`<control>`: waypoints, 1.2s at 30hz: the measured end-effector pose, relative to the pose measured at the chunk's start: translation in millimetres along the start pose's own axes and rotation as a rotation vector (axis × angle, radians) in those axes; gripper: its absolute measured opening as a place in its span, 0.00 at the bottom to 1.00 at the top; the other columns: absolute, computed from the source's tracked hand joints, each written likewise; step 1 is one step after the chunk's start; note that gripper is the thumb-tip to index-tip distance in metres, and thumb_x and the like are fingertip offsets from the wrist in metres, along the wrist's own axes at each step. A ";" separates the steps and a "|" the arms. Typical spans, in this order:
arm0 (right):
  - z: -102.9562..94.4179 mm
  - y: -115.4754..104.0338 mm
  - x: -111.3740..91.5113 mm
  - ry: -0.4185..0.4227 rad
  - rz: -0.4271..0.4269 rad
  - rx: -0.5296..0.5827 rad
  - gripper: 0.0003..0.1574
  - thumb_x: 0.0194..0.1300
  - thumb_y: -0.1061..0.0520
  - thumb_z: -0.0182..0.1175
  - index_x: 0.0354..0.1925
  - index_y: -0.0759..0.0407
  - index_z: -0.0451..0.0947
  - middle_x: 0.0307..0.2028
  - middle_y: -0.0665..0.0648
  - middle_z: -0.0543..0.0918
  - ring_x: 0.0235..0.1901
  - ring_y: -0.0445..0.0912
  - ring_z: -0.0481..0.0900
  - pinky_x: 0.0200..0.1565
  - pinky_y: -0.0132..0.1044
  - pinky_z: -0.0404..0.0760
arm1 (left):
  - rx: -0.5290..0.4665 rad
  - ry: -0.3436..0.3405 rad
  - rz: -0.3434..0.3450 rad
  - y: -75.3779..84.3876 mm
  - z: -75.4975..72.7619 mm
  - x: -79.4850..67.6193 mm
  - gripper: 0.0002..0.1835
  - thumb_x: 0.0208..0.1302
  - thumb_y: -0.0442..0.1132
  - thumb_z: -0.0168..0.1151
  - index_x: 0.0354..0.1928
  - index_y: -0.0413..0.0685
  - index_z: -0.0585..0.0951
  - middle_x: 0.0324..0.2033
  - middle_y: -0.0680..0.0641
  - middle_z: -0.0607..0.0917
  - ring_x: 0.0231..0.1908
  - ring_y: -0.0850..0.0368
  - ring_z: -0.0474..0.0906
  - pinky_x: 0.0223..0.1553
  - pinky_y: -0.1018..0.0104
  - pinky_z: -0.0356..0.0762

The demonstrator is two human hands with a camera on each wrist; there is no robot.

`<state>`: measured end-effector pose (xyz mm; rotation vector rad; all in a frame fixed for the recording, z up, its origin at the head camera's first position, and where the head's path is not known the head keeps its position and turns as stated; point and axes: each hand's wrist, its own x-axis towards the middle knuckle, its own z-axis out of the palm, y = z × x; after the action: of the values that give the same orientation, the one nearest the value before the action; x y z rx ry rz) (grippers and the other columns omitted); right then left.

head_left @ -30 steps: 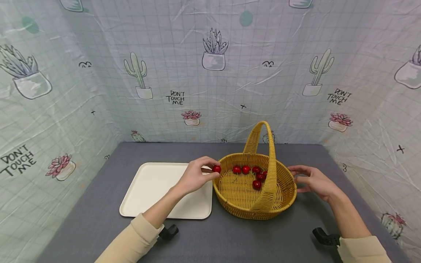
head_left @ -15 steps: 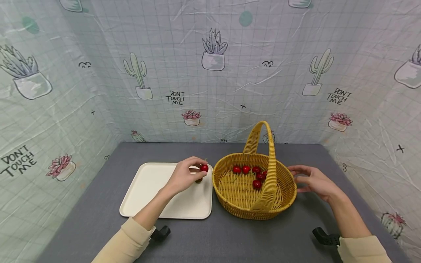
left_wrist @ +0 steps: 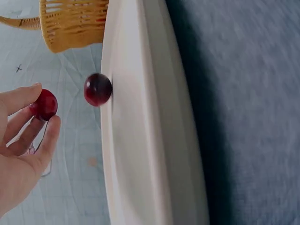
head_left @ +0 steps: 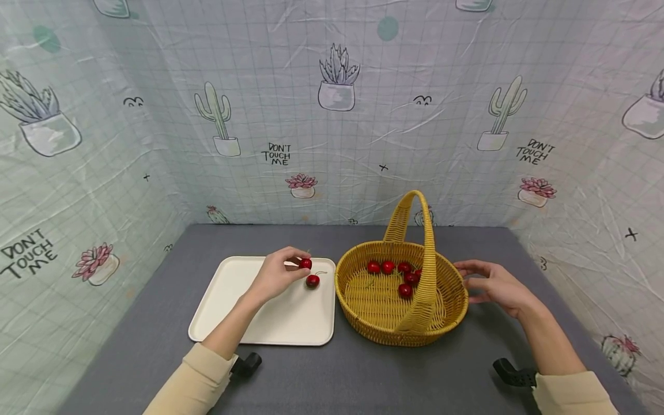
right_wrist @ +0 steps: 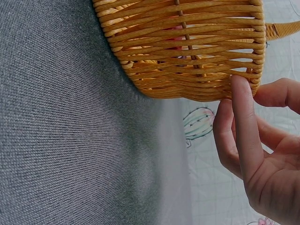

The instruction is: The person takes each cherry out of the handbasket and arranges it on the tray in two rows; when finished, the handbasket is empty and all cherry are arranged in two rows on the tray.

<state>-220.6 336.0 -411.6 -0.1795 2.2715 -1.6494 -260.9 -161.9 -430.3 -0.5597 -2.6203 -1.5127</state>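
My left hand (head_left: 275, 274) pinches a red cherry (head_left: 305, 263) by its round body, held above the cream tray (head_left: 249, 323). In the left wrist view the held cherry (left_wrist: 46, 105) sits between thumb and fingertips, its thin stem hanging free. Another cherry (head_left: 312, 281), stem up, lies on the tray just right of my left hand. At the right, my right hand (head_left: 498, 285) touches the yellow woven basket (head_left: 373, 331) at its right rim with relaxed fingers. In the right wrist view the fingertips (right_wrist: 240, 89) rest against the outer weave.
Several cherries (head_left: 387, 267) lie in the basket's back half, partly hidden by its tall arched handle (head_left: 429, 259). The basket stands close to the tray's right edge on a grey cloth surface (head_left: 363, 380). A patterned curtain (head_left: 249, 196) rises behind and at both sides.
My left hand has carried the pinched cherry leftward from the basket's left rim to over the tray. The cherry lying on the tray has come into sight. My right hand and the basket stay put.
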 end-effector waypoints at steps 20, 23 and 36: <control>0.6 -0.6 -0.1 0.001 0.006 -0.002 0.39 0.76 0.59 0.59 0.75 0.74 0.57 0.67 0.76 0.64 0.54 0.52 0.80 0.46 0.52 0.85 | 0.148 -0.076 -0.130 -24.3 -17.6 2.2 0.15 0.59 0.31 0.75 0.49 0.39 0.87 0.40 0.48 0.88 0.42 0.52 0.84 0.38 0.60 0.79; 0.4 -0.3 -0.1 0.001 0.006 -0.001 0.39 0.76 0.59 0.59 0.75 0.74 0.57 0.66 0.76 0.64 0.53 0.51 0.80 0.46 0.52 0.85 | 0.164 -0.102 -0.162 -26.5 -18.4 2.0 0.15 0.58 0.31 0.76 0.47 0.40 0.88 0.38 0.50 0.88 0.40 0.54 0.83 0.38 0.61 0.79; -1.0 1.8 0.8 -0.001 0.001 0.003 0.39 0.76 0.58 0.59 0.75 0.74 0.57 0.67 0.75 0.64 0.53 0.49 0.81 0.46 0.51 0.86 | 0.210 -0.136 -0.196 -34.0 -18.6 1.8 0.14 0.54 0.31 0.78 0.44 0.42 0.88 0.34 0.50 0.86 0.34 0.57 0.80 0.34 0.62 0.78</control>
<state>-221.5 337.2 -413.1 -0.1783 2.2677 -1.6525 -276.5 -192.5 -448.4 -0.4116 -2.9686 -1.2598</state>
